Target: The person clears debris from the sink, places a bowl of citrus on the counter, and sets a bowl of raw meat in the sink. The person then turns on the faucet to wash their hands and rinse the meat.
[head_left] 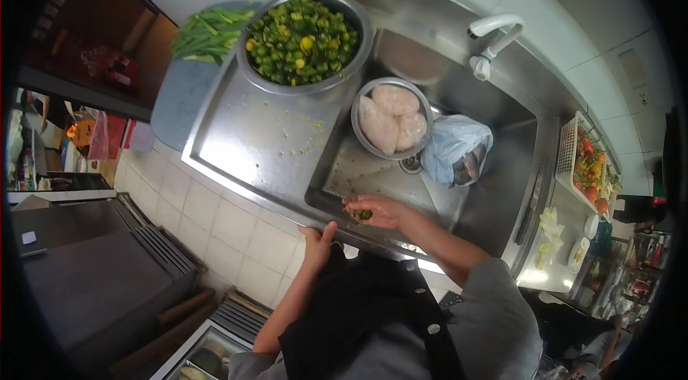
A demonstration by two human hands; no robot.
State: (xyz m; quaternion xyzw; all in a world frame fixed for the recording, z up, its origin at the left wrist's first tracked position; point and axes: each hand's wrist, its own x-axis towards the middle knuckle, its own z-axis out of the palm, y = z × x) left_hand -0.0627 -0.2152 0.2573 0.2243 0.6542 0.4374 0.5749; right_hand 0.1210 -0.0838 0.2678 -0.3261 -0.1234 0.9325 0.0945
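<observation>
Our right hand curls partway around green scraps, low in the sink; we should keep its fingers cupped against spills. Our left hand, loosely open, seemingly unladen, rests at the front edge nearby.

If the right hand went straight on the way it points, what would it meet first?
Most likely the sink's left wall, just ahead of the right hand. Depth is unclear: if the hand sits higher than that wall, it would pass over toward the drainboard.
</observation>
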